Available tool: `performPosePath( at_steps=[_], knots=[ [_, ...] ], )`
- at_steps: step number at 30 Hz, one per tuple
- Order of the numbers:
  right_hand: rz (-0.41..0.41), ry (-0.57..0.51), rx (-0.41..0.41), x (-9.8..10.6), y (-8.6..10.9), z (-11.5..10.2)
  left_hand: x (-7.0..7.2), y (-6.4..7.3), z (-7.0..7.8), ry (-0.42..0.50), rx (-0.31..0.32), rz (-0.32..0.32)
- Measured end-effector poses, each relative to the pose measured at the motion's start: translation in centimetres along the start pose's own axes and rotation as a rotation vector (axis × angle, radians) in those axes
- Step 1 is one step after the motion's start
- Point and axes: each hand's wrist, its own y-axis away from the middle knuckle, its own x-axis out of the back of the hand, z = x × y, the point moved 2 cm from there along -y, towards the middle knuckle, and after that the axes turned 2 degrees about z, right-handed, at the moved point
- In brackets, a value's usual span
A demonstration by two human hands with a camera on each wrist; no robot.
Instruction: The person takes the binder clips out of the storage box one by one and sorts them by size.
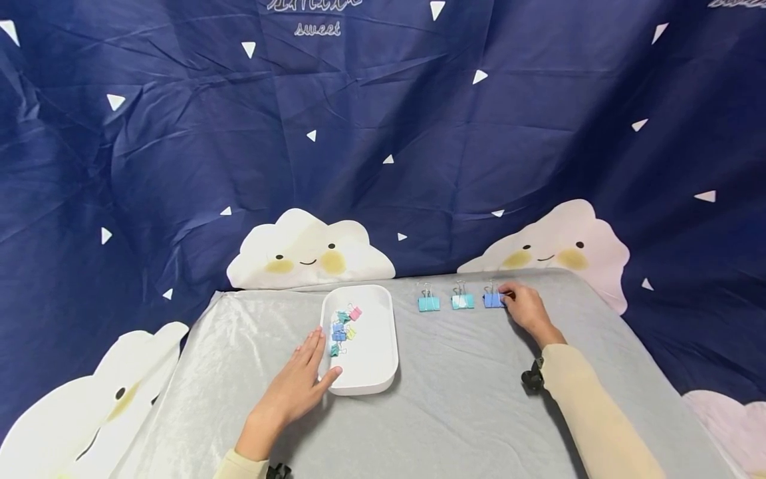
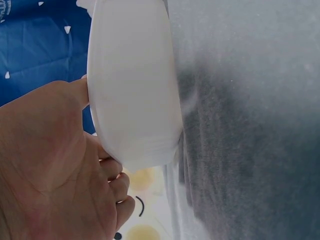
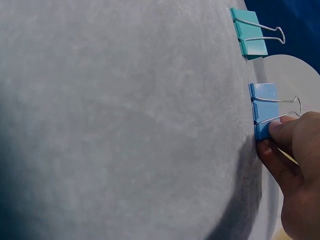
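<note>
At the right end of a row, my right hand (image 1: pixel 526 308) pinches a blue binder clip (image 1: pixel 493 300) by its side edge, thumb on its face in the right wrist view. The clip stands upright with its wire handles up. To its left stand two teal binder clips, a middle one (image 1: pixel 463 301) and a left one (image 1: pixel 428 303). My left hand (image 1: pixel 294 386) rests against the near left side of a white tray (image 1: pixel 376 380), fingers extended along the rim. Inside the tray lies a small heap of smaller binder clips, among them pink (image 1: pixel 355 313), blue (image 1: pixel 339 332) and yellow ones.
A grey cloth (image 1: pixel 455 412) covers the table, its back edge close behind the row of clips. Behind the table hangs a dark blue curtain (image 1: pixel 371 100) with clouds and white triangles.
</note>
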Motion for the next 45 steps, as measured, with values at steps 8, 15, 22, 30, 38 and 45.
performPosePath(
  at_steps=[8, 15, 22, 30, 38, 45],
  knots=[
    [-0.031, 0.026, -0.049, 0.0, -0.1, 0.1, 0.0, -0.1, 0.0, -0.004, -0.003, 0.001],
    [-0.024, 0.036, -0.046, -0.1, -0.2, 0.0, -0.1, -0.1, 0.0, -0.002, -0.006, 0.009],
    [-0.013, 0.033, -0.038, -0.2, 0.0, -0.1, -0.1, 0.0, 0.0, 0.003, -0.011, 0.016],
    [-0.031, -0.008, -0.067, 0.1, 0.3, -0.4, -0.1, 0.1, 0.0, 0.008, -0.034, 0.05],
    [-0.017, -0.013, -0.091, 0.5, 0.7, -1.0, 0.0, 0.1, 0.0, 0.005, -0.02, 0.021],
    [0.068, 0.0, -0.045, 1.0, 0.4, -2.1, -0.2, 0.0, -0.2, 0.01, -0.012, 0.005]
  ],
)
